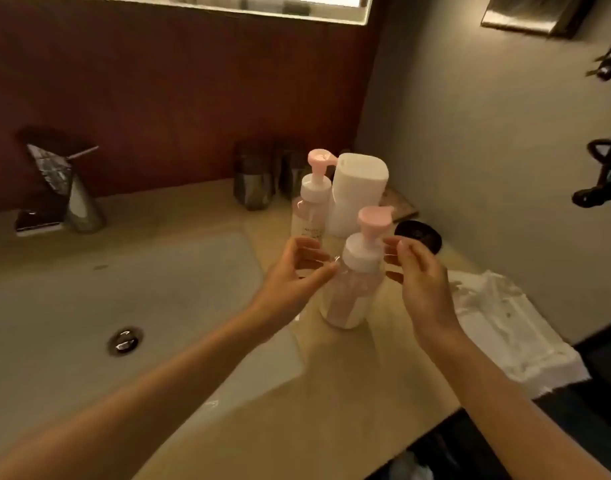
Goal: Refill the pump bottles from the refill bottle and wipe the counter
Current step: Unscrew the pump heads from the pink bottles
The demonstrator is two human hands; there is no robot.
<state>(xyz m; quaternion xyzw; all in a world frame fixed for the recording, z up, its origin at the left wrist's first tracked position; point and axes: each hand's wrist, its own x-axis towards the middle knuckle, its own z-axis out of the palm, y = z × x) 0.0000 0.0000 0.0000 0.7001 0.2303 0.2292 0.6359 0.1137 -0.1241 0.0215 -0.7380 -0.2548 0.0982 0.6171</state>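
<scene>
The beige tabletop (349, 393) runs into a grey corner on the right, and the sink (89, 271) fills its left. The near pump bottle (352, 285) stands upright mid-surface, with the far pump bottle (312, 202) and the refill bottle (356, 192) behind it. A cloth (505, 327) lies by the right wall. The left hand (290, 282) and right hand (425, 289) flank the near pump bottle, fingers loosely spread, gripping nothing. Bare surface stretches to the front edge.

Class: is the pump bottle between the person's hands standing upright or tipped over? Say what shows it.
Upright. The pump bottle stands on its base on the counter, pink pump head pointing up.
</scene>
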